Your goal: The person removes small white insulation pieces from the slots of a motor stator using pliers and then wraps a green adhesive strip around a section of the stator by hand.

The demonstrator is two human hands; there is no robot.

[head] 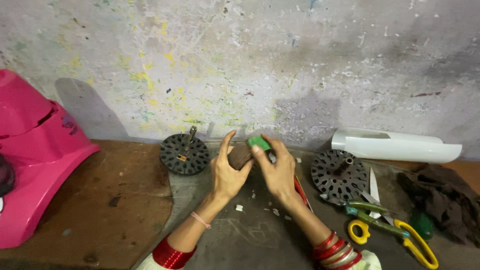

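Paint-flecked wall, worn bench [125, 210] — left hand [227, 172] cupping dark round part [240, 156], right hand [277, 172] pinching green piece [260, 142]

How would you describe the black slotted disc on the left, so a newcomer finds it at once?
Start at the big pink plastic housing on the left, then move right along the foot of the paint-flecked wall. The black slotted metal disc lies flat beside the left hand. Unlike the second black disc, no scissors touch it.

Left hand [227, 172] and right hand [276, 170] meet, fingers curled, forearms angled inward.
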